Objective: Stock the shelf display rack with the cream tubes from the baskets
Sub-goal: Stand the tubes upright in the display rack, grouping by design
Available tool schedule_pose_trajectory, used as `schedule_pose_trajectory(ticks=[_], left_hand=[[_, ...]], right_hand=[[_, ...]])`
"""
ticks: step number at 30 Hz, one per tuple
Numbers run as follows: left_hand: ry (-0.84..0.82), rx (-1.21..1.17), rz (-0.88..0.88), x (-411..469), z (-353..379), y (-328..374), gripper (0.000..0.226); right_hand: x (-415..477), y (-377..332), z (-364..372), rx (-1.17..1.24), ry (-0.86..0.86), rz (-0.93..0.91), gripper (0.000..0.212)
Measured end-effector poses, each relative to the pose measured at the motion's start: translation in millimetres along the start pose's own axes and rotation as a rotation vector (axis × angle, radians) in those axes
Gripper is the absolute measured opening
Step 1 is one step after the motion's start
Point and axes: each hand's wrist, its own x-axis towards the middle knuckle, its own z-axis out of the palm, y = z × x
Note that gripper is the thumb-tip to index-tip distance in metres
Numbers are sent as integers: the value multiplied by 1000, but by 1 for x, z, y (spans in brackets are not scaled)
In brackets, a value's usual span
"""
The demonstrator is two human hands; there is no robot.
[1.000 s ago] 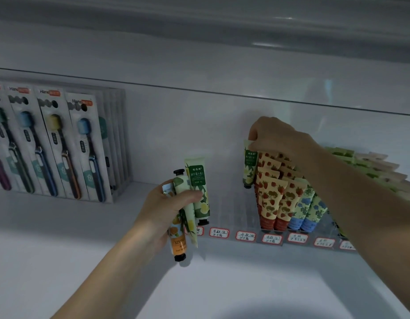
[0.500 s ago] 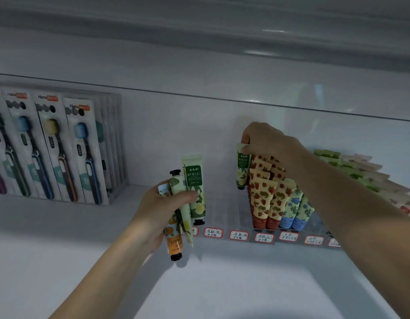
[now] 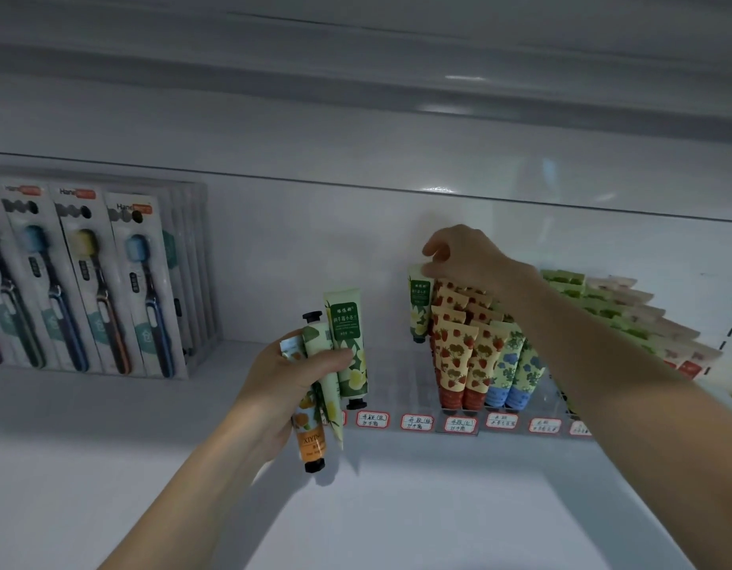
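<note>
My left hand [image 3: 284, 384] grips a bunch of cream tubes [image 3: 335, 372]: two green lemon-print ones and an orange one, caps pointing both up and down. My right hand [image 3: 467, 257] pinches the top edge of another green lemon tube [image 3: 419, 306], which hangs cap down at the back of a lane in the clear display rack [image 3: 401, 388], just left of the strawberry tubes [image 3: 458, 351]. Blue-flower tubes [image 3: 516, 372] and rows of green and pink tubes [image 3: 627, 314] fill lanes to the right.
Packaged toothbrushes [image 3: 88, 281] stand in a clear holder at the left of the white shelf [image 3: 109, 446]. Handwritten price labels [image 3: 458, 423] line the rack's front. Another shelf [image 3: 356, 43] runs overhead.
My right hand has eased the green tube slightly further back and left beside the strawberry tubes. My left hand keeps its bunch in about the same place.
</note>
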Motion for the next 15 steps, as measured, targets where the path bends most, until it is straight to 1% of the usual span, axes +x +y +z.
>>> schedule_pose_trajectory(ticks=[2,6,12,15], left_hand=[[2,-3,3,1,0,0,7],[3,2,7,1,2,-1,6],[8,-11,18,0,4,-1,7],[13,-12,21,1,4,-1,8]], right_hand=[[-2,2,-5,13,23,-22,29],[-2,-2,-9,52,127,-49,19],[-3,-1,-5,-32,95,-53,17],[-10,-13,-5,87,161,-82,18]])
